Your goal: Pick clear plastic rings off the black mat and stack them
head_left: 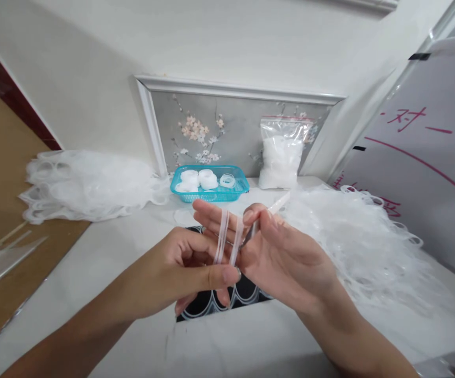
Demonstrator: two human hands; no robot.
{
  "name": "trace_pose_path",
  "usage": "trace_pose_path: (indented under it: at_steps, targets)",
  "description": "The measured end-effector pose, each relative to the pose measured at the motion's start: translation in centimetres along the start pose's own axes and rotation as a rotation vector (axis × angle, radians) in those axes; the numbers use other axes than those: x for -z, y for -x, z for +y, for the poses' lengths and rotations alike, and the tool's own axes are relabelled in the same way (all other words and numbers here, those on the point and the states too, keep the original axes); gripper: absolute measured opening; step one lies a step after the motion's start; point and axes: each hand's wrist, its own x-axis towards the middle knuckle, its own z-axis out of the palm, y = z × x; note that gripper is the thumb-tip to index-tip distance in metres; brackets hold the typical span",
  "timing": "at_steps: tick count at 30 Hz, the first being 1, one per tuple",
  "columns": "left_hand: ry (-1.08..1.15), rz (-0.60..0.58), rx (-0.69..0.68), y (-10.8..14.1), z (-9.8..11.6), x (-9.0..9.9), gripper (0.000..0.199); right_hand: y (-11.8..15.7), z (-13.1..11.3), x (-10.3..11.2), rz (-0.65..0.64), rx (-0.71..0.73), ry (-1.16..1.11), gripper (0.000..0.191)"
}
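Head view: a thin white band [222, 236], seen as two narrow groups of strands, stands between the hands above a dark patterned mat [246, 289] on the pale table [105, 257]. The left hand [188, 268] is closed on its lower end, the thumb lying across in front; the right hand [286, 247] pinches a slim tool [280, 202] between thumb and forefinger, its remaining fingers extended behind the strands. Whether those fingers also carry the upper end cannot be told. The long axis of the band runs nearly upright, the top leaning slightly to the right, and the two groups lie roughly parallel, with a narrow gap between them; the tool slants, its pale end up and to the right, its darker end toward the strands. By appearance, the material should prove very light, soft and flexible, perhaps elastic, apt to twist or slip if slackened. A light pinch near either end, keeping the strands evenly spread, would probably serve better than a grasp at mid-length.
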Motion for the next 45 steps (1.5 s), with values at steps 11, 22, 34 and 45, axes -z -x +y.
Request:
trace_pose_path:
  at_steps: [11,22,34,45]
  targets:
    - [0.011,-0.032,-0.066,0.3,-0.5,0.0,0.019,0.4,-0.2,-0.1,-0.037,-0.041,-0.251,0.018]
    - [0.039,-0.043,-0.035,0.2,-0.4,-0.3,0.02,0.6,-0.4,0.0,-0.118,-0.157,-0.252,0.022]
    - [0.228,0.099,-0.062,0.0,-0.8,0.2,0.03,-0.3,-0.3,0.9,-0.175,-0.243,-0.358,0.017]
    - [0.379,0.394,-0.101,-0.7,-0.6,1.2,0.027,-3.6,1.6,8.8,-0.296,-0.671,0.949,0.028]
